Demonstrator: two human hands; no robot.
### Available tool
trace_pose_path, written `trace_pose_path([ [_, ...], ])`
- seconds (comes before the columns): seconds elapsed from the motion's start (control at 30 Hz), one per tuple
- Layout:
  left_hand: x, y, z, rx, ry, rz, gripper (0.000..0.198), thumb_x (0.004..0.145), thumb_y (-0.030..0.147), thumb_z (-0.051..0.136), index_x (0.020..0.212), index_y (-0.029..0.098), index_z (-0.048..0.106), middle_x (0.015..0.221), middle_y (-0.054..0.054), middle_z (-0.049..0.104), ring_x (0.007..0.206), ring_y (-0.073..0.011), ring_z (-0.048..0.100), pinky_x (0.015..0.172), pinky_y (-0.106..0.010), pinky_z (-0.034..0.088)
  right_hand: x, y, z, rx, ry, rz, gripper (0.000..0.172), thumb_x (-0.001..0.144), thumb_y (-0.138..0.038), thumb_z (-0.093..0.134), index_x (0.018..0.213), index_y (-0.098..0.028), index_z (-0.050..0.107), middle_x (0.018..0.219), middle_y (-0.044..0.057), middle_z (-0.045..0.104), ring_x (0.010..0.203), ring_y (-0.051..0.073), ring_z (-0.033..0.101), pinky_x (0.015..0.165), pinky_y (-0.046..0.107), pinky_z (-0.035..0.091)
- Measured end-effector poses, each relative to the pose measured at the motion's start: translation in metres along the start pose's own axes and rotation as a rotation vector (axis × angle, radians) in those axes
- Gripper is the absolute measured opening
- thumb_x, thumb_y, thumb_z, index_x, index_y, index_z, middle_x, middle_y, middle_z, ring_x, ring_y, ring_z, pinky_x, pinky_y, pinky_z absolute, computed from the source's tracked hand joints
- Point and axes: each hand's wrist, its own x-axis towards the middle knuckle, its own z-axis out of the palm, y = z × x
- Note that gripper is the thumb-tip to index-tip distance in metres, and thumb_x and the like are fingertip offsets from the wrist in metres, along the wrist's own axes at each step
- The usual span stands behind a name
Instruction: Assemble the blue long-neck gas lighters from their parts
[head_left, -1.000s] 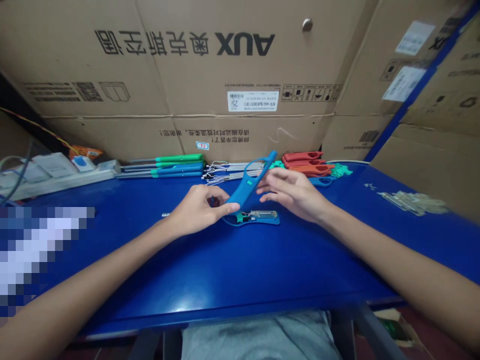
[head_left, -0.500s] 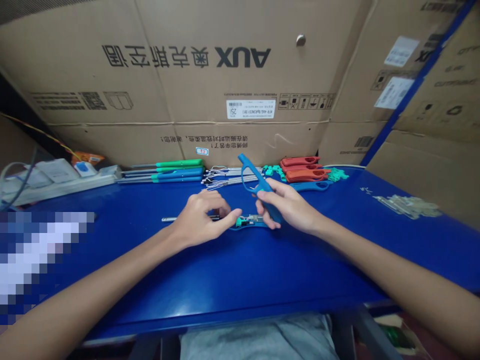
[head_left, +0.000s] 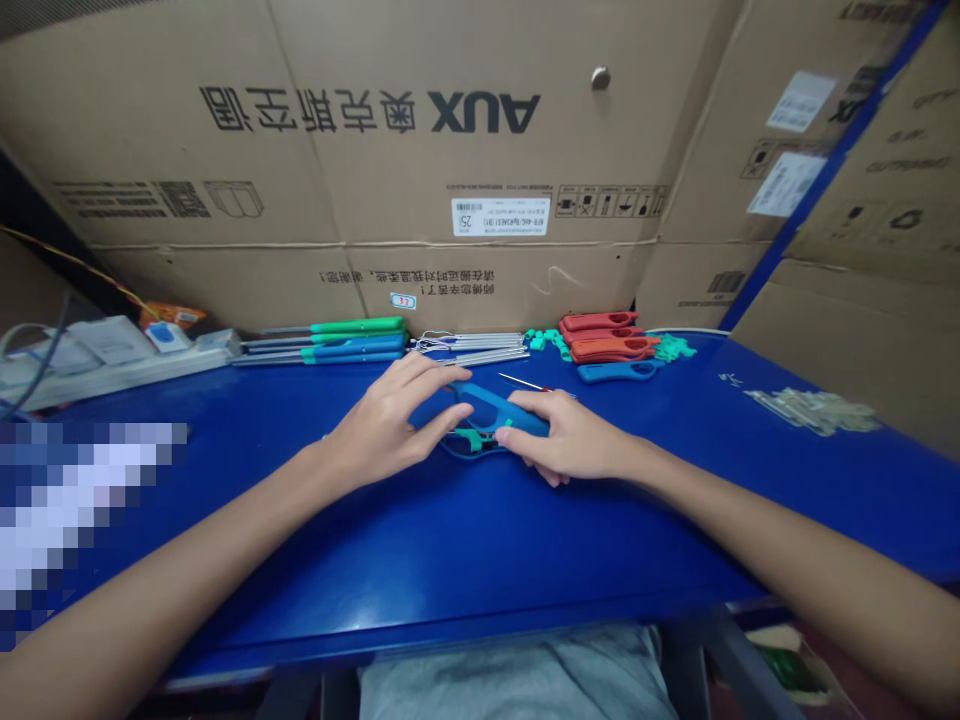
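Note:
A blue plastic handle shell (head_left: 491, 403) lies flat over another blue handle part with a green trigger (head_left: 472, 440) on the blue table (head_left: 465, 540). My right hand (head_left: 574, 437) presses down on the shell's right end with its fingers closed over it. My left hand (head_left: 390, 425) rests on the left end, fingers stretched across the part. What lies under the hands is mostly hidden.
Along the back stand green and blue long-handled tools (head_left: 337, 340), a bundle of metal rods (head_left: 472, 348), red handle shells (head_left: 607, 335) and small green pieces (head_left: 675, 348). A power strip (head_left: 112, 365) lies at far left, clear plastic bits (head_left: 817, 410) at right. Cardboard boxes (head_left: 480, 150) wall the back.
The blue shell passed from my left hand to my right, then was lowered from upright in the air onto the part on the table. Both hands came down onto it.

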Motion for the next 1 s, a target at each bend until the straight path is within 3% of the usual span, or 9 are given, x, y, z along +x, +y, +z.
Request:
trace_pose_path([
  [0.1,0.0005,-0.0038,-0.0015,0.003,-0.012,-0.035,0.020,0.091,0.030,0.056,0.104,0.016,0.062,0.088,-0.004,0.067,0.082,-0.0163,0.058,0.076,-0.031,0.044,0.0013,0.0052,-0.0011,-0.168,0.066,-0.065,0.025,0.085,-0.041,0.060,0.098,-0.020,0.053,0.060,-0.005,0.060,0.046,0.010,0.058,0.045,0.020,0.043],
  [0.27,-0.0013,-0.0084,-0.0011,0.005,-0.093,-0.111,0.022,0.091,0.036,0.055,0.095,0.018,0.066,0.079,-0.001,0.067,0.070,-0.0136,0.058,0.071,-0.030,0.040,0.0026,0.0098,-0.0046,-0.474,0.249,-0.235,0.032,0.082,-0.034,0.064,0.110,-0.020,0.058,0.084,0.000,0.068,0.068,0.013,0.062,0.060,0.023,0.041],
  [0.5,-0.0017,-0.0080,-0.0019,0.021,-0.128,-0.176,0.028,0.091,0.040,0.051,0.091,0.018,0.068,0.080,-0.002,0.070,0.067,-0.0131,0.059,0.070,-0.029,0.040,0.0017,0.0081,-0.0049,-0.492,0.296,-0.293,0.034,0.083,-0.037,0.063,0.112,-0.020,0.062,0.099,0.003,0.070,0.084,0.017,0.064,0.073,0.026,0.046],
  [0.7,-0.0014,-0.0077,-0.0023,0.016,-0.111,-0.146,0.025,0.090,0.038,0.053,0.090,0.018,0.069,0.076,-0.001,0.070,0.063,-0.0126,0.059,0.069,-0.029,0.040,0.0024,0.0097,-0.0033,-0.481,0.313,-0.286,0.029,0.089,-0.034,0.053,0.112,-0.020,0.063,0.100,0.003,0.070,0.083,0.016,0.065,0.073,0.027,0.046],
  [1.0,-0.0001,-0.0060,-0.0020,0.011,-0.096,-0.128,0.024,0.088,0.037,0.055,0.090,0.017,0.068,0.075,-0.001,0.071,0.062,-0.0122,0.060,0.070,-0.030,0.041,0.0028,0.0100,-0.0038,-0.500,0.310,-0.263,0.029,0.086,-0.034,0.055,0.111,-0.020,0.064,0.096,0.002,0.070,0.078,0.016,0.064,0.071,0.027,0.045],
])
